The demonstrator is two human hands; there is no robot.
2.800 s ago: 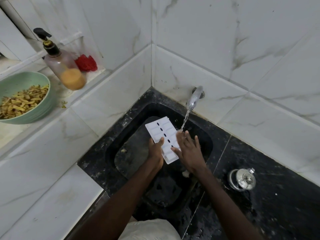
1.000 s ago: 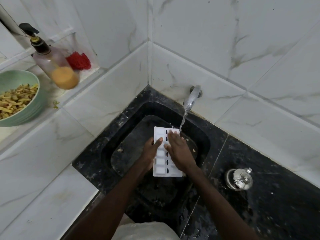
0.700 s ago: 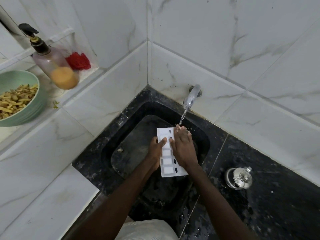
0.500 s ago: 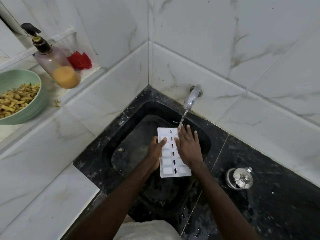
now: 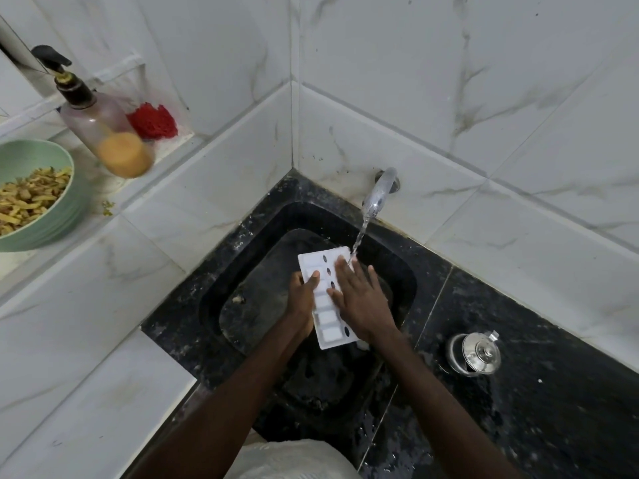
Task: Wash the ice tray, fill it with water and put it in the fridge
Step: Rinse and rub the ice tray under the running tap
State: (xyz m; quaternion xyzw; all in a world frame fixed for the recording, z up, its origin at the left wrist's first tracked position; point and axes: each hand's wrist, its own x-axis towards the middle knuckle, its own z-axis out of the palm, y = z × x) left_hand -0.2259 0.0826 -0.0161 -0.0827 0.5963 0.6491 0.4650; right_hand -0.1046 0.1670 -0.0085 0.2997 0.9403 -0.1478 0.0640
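Soft, even light fills the scene, with only faint shadows on the white wall tiles (image 5: 397, 81). The wide lens bends tile lines near the edges, and the soap bottle (image 5: 100, 129) at far left looks smeared. Small highlights glint on the tap (image 5: 378, 193) and the steel pot (image 5: 475, 354) at right.

I see a white ice tray (image 5: 323, 299) with dark oval holes, a black speckled sink (image 5: 242, 257) and surface (image 5: 539, 357), white grey-veined wall tiles (image 5: 415, 81), a pale green bowl (image 5: 65, 209) of yellow strips, orange liquid in a clear black-pumped soap bottle (image 5: 103, 133), a red scrubber (image 5: 152, 121), and a shiny steel lidded pot (image 5: 475, 354).
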